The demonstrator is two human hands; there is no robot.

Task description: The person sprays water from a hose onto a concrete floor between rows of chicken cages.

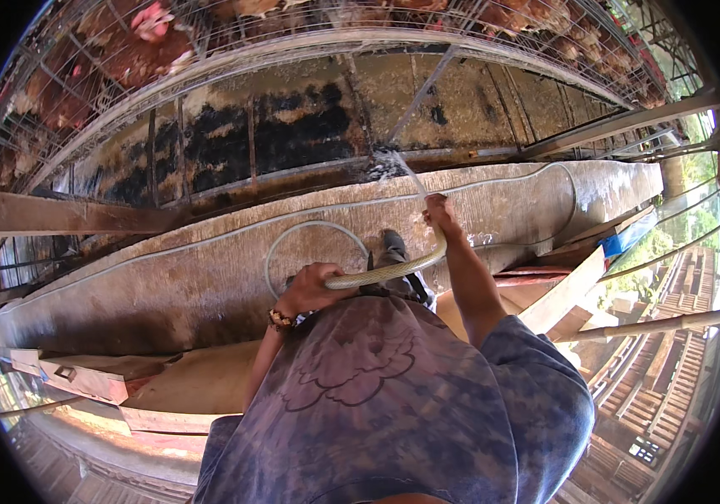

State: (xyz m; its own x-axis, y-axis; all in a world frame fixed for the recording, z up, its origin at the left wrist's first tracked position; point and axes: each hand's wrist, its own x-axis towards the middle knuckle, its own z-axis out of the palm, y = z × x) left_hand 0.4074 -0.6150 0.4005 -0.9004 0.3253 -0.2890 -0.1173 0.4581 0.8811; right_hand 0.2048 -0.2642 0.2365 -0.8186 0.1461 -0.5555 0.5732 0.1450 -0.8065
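A pale braided hose (398, 269) bends across the front of my body. My right hand (439, 213) is closed round it near its outlet, and a stream of water (411, 173) shoots forward from there. The water splashes at the near edge of a dirty, wet floor (309, 126) with black patches, below the wire cages. My left hand (319, 285), with a beaded bracelet at the wrist, grips the hose farther back, close to my waist. More hose (234, 228) lies in loops on the concrete walkway (146, 277) around my feet.
Brown hens (139, 53) stand in wire cages (587, 38) along the far side. Wooden beams (70, 214) cross at left and right. Behind me lie cardboard boxes (92, 378) and boards (565, 290), with a blue plastic sheet (630, 233) and a bamboo pole (662, 324) to the right.
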